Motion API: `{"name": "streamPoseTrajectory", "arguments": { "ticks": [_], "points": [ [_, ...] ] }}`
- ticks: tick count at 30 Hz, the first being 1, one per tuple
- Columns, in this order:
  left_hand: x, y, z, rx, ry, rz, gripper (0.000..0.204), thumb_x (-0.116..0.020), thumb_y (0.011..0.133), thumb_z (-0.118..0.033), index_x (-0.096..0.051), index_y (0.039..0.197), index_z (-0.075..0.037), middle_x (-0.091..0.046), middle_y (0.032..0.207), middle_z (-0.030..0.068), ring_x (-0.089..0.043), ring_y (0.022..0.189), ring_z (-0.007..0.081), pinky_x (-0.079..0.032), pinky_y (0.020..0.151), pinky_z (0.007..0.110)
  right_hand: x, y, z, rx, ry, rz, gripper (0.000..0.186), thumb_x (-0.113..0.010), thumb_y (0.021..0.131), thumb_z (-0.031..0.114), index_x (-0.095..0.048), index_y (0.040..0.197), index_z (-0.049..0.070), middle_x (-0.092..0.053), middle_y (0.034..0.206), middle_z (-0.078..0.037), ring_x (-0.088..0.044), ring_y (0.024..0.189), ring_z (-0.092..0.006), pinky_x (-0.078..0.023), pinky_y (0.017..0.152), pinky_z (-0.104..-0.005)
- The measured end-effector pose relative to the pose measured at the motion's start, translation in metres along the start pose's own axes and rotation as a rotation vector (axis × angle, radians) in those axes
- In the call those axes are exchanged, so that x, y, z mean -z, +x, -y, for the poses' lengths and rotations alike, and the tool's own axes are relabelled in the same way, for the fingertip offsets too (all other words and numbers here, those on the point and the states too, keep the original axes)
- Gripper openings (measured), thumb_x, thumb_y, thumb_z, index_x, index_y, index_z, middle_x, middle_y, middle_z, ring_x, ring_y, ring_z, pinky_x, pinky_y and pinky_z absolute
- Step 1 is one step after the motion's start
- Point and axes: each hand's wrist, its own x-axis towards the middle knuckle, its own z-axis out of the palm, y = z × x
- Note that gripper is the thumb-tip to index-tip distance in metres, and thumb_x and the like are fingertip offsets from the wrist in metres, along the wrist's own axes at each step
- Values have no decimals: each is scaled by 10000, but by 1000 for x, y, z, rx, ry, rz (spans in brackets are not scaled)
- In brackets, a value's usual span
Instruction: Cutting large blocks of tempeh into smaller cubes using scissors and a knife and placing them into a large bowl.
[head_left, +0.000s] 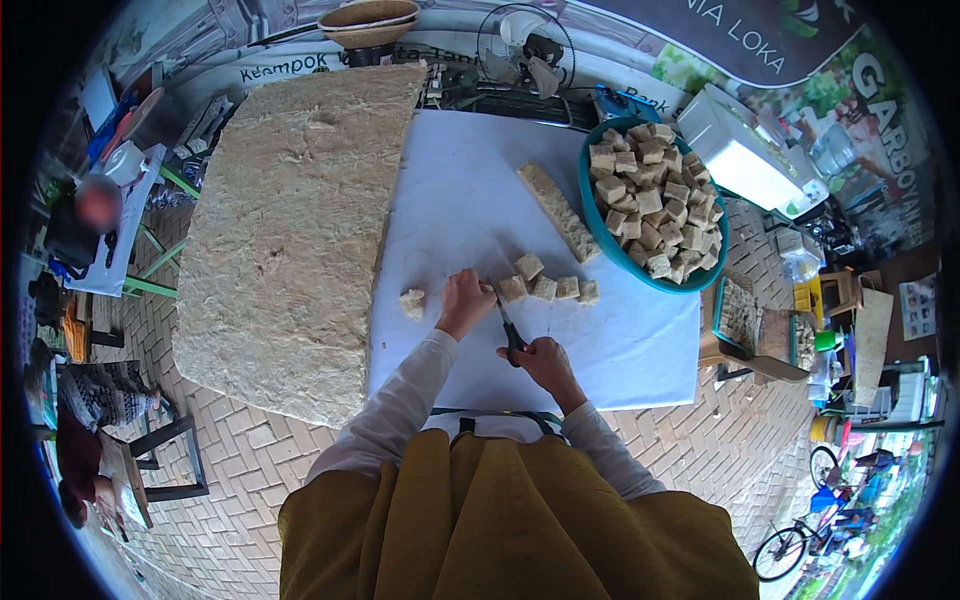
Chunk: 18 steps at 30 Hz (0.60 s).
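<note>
Low over the white-covered table [460, 180], my right hand [548, 367] is closed round the black handles of a pair of scissors [513, 340]. The blades point away from me, toward the fingertips of my left hand [465, 303]. That hand is closed in a pinch, and what it holds is mostly hidden by the fingers. Just beyond the blades lie several beige fibrous cubes [543, 288] in a loose row. One rough lump [412, 303] sits apart, left of my left hand. A long strip [560, 213] of the same material lies behind the cubes.
A large thick beige fibrous slab [290, 230] covers the table's left side. At the far right stands a round teal basin [584, 190] heaped with cubes. A fan [527, 50] and woven bowls [368, 22] are at the back. A white box [740, 145] stands beyond the basin.
</note>
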Motion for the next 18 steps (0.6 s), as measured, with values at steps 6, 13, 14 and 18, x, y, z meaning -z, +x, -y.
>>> {"name": "streamPoseTrajectory", "arguments": {
  "ticks": [6,13,14,18],
  "points": [
    [16,0,-9,-88,165,-18,235,-603,668,-130,-586,849,17,-626,805,223,-609,802,391,-486,712,452,-3,-5,-20,108,-101,-164,435,-789,629,392,-574,703,21,-571,656,-125,-570,637,-299,-453,614,-396],
    [38,10,-2,-290,-169,32,289,-676,668,-163,-558,903,-44,-603,776,129,-600,762,325,-470,725,412,9,-16,-3,199,-227,-147,317,-772,598,154,-552,803,55,-499,891,-118,-510,889,-311,-434,736,-416],
    [36,10,-10,-301,-170,39,289,-676,668,-163,-558,903,-44,-603,776,129,-600,762,325,-470,725,412,14,-8,-14,191,-226,-158,317,-772,598,154,-552,803,55,-499,891,-118,-510,889,-311,-434,736,-416],
    [21,6,-12,-453,-133,171,303,-704,664,-85,-568,934,-67,-550,992,115,-531,951,327,-455,770,414,48,22,-9,348,-379,-630,497,-730,615,96,-508,1059,100,-466,1033,-142,-473,907,-343,-398,813,-437]
  ]
}}
